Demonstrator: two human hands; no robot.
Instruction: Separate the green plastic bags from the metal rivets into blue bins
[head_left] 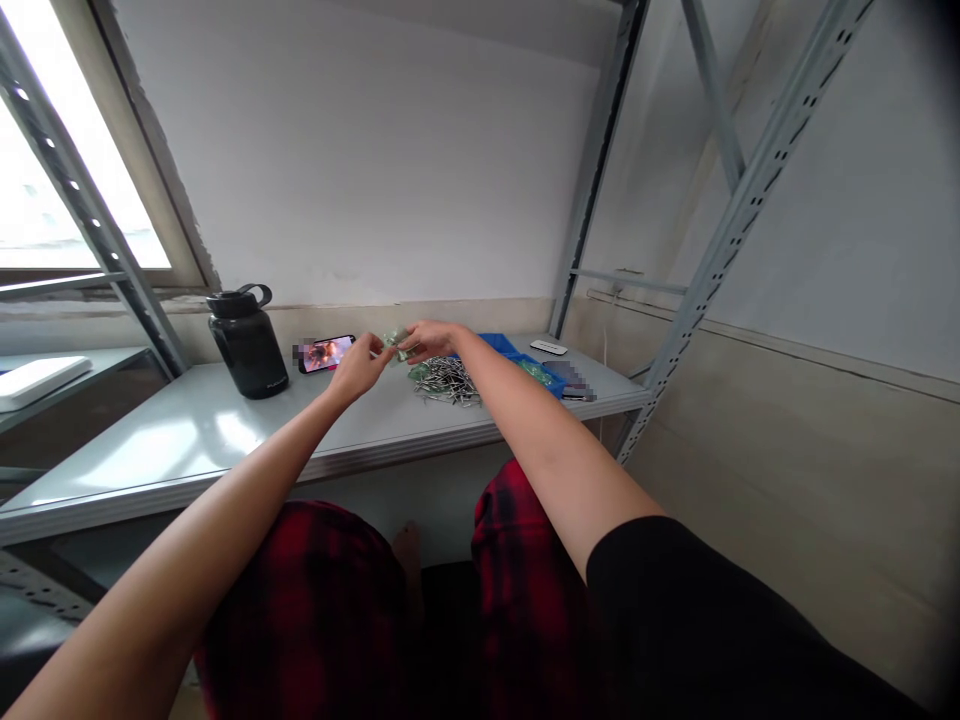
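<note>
Above the shelf top, my left hand (361,366) and my right hand (430,341) meet at a small, crinkled, greenish see-through plastic bag (394,340). The fingers of both hands are closed on it, the left at its lower left and the right at its right side. What the bag contains is too small to make out. Just below my right hand lies a heap of thin metal pieces (448,380), shiny and nail-like, with some green material at its left edge. My right forearm hides part of the heap.
Behind my right forearm are blue trays (553,384), one holding greenish pieces. A white flat object (548,347) lies behind them. Left of my hands are a lit phone (325,355) and a dark bottle (247,345). Metal uprights (731,240) frame the grey shelf (322,425).
</note>
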